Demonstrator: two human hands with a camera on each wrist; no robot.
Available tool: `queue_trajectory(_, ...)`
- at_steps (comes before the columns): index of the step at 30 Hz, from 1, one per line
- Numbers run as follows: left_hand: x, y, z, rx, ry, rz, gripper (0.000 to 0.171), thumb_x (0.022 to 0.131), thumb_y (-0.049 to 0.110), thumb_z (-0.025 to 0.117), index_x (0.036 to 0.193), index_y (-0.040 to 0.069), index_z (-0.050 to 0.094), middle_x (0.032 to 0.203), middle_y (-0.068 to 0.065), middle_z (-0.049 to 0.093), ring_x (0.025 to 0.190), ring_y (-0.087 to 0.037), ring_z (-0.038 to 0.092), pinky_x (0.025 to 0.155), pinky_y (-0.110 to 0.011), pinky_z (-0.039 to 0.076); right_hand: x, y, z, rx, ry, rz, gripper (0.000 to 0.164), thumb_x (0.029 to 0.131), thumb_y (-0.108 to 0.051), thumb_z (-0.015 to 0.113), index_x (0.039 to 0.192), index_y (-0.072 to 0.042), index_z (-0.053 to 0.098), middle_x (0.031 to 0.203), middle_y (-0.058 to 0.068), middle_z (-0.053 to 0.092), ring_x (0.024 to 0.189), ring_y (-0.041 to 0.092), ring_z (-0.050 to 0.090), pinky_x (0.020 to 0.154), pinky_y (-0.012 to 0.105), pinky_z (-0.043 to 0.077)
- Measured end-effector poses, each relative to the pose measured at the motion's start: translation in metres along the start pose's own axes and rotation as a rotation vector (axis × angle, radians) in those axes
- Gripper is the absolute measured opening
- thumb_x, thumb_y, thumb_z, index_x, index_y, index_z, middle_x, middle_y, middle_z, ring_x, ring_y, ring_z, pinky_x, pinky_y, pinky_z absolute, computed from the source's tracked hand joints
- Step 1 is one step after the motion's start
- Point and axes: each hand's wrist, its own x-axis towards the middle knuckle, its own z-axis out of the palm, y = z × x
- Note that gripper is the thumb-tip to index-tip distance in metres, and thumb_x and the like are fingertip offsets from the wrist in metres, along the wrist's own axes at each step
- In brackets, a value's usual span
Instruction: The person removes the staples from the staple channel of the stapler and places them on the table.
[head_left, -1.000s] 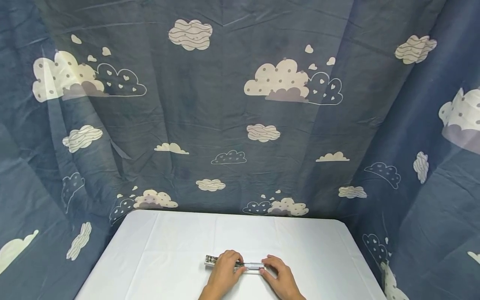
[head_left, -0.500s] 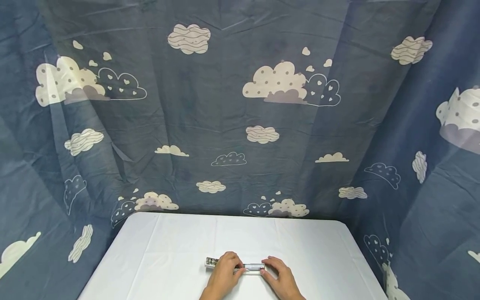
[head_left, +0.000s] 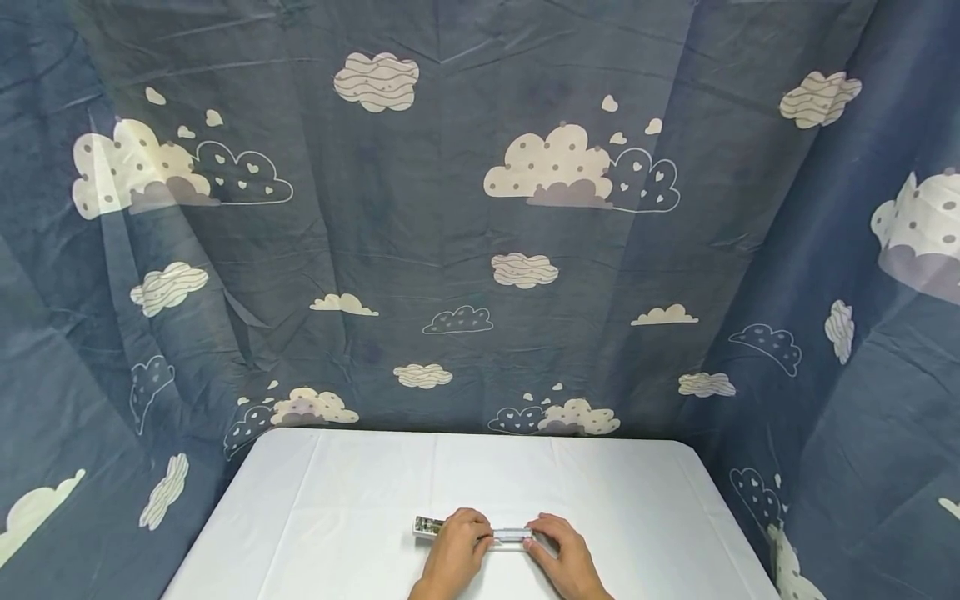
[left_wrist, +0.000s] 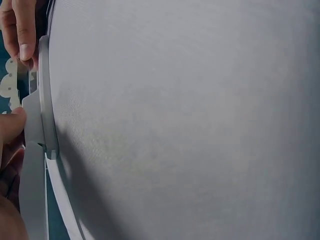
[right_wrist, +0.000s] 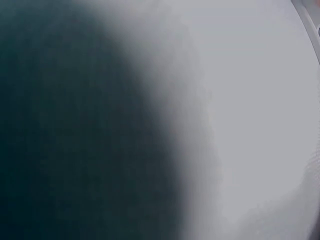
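A white and silver stapler point(head_left: 512, 535) lies lengthwise on the white table in the head view, its top cover point(head_left: 429, 527) swung back to the left and its staple channel exposed on the right. My left hand point(head_left: 456, 552) grips its middle from above, hiding the hinge area. At the right end of the channel, my right hand point(head_left: 564, 557) pinches the tip between thumb and fingers. In the left wrist view, the opened stapler's white body point(left_wrist: 34, 185) runs down the left side, with fingers along it. The right wrist view catches only a corner of the stapler point(right_wrist: 306, 20).
The white table point(head_left: 360, 483) spreads around and beyond the hands. Dark blue cloud-printed curtains point(head_left: 397, 208) hang behind it and along both sides. A dark blurred area point(right_wrist: 75, 125) fills the left of the right wrist view.
My left fingers have shifted slightly rightward along the stapler, covering more of the dark part near its middle. My right hand keeps its pinch at the tip. The head view has tilted slightly.
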Motion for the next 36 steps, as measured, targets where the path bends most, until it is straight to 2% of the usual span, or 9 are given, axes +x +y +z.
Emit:
queue_trajectory(5, -0.0004, -0.0006, 0.0006, -0.014, 0.032, 0.027, 0.007, 0.084, 0.013, 0.084, 0.089, 0.016, 0.081, 0.097, 0.008, 0.074, 0.097, -0.012, 0.068, 0.091, -0.036, 0.058, -0.0004, -0.0005, 0.0006, -0.02, 0.022, -0.009, 0.017, 0.088, -0.037, 0.081, 0.103, -0.03, 0.077, 0.114, -0.008, 0.074, 0.117, 0.026, 0.068, 0.104, 0.048, 0.055)
queue_trajectory(12, 0.0006, 0.0023, 0.0002, -0.08, 0.026, -0.048, 0.008, 0.084, 0.019, 0.085, 0.089, 0.021, 0.079, 0.1, 0.013, 0.073, 0.099, -0.008, 0.068, 0.092, -0.035, 0.059, 0.0009, -0.0016, -0.0023, -0.034, -0.006, 0.014, 0.017, 0.09, -0.042, 0.078, 0.102, -0.031, 0.076, 0.116, -0.004, 0.074, 0.119, 0.031, 0.067, 0.104, 0.055, 0.053)
queue_trajectory(17, 0.0027, 0.0034, 0.001, -0.103, 0.034, -0.075, 0.01, 0.083, 0.023, 0.086, 0.088, 0.024, 0.077, 0.098, 0.014, 0.073, 0.096, -0.007, 0.068, 0.088, -0.033, 0.059, 0.0011, -0.0011, -0.0026, -0.045, -0.016, 0.037, 0.019, 0.09, -0.044, 0.078, 0.103, -0.03, 0.077, 0.117, -0.003, 0.074, 0.12, 0.031, 0.067, 0.104, 0.055, 0.053)
queue_trajectory(22, 0.0045, 0.0058, 0.0021, -0.115, 0.034, -0.076, 0.008, 0.085, 0.024, 0.084, 0.088, 0.025, 0.077, 0.094, 0.015, 0.073, 0.091, -0.005, 0.067, 0.083, -0.029, 0.059, 0.0008, -0.0009, -0.0008, -0.02, -0.024, 0.056, 0.02, 0.088, -0.044, 0.079, 0.102, -0.03, 0.077, 0.117, -0.003, 0.074, 0.121, 0.03, 0.067, 0.106, 0.056, 0.052)
queue_trajectory(26, 0.0051, 0.007, 0.003, -0.131, 0.022, -0.072, 0.007, 0.086, 0.025, 0.083, 0.088, 0.025, 0.077, 0.093, 0.016, 0.072, 0.089, -0.002, 0.066, 0.08, -0.025, 0.058, 0.0007, -0.0015, -0.0006, -0.029, -0.03, 0.027, 0.019, 0.089, -0.043, 0.079, 0.102, -0.029, 0.077, 0.115, -0.004, 0.075, 0.12, 0.032, 0.067, 0.103, 0.058, 0.053)
queue_trajectory(32, 0.005, 0.0067, 0.0042, -0.139, 0.025, -0.07, 0.004, 0.087, 0.025, 0.082, 0.089, 0.025, 0.078, 0.092, 0.016, 0.073, 0.089, -0.005, 0.067, 0.08, -0.028, 0.058, 0.0002, -0.0034, -0.0025, -0.032, -0.047, 0.022, 0.022, 0.088, -0.042, 0.08, 0.104, -0.027, 0.077, 0.112, -0.006, 0.075, 0.12, 0.032, 0.066, 0.104, 0.058, 0.053)
queue_trajectory(36, 0.0066, 0.0066, 0.004, -0.149, 0.015, -0.079, 0.004, 0.088, 0.026, 0.081, 0.091, 0.026, 0.079, 0.092, 0.017, 0.073, 0.09, -0.005, 0.067, 0.08, -0.029, 0.058, 0.0011, -0.0037, -0.0051, -0.04, -0.054, 0.029, 0.021, 0.088, -0.042, 0.079, 0.103, -0.028, 0.077, 0.113, -0.007, 0.074, 0.118, 0.028, 0.067, 0.104, 0.054, 0.054)
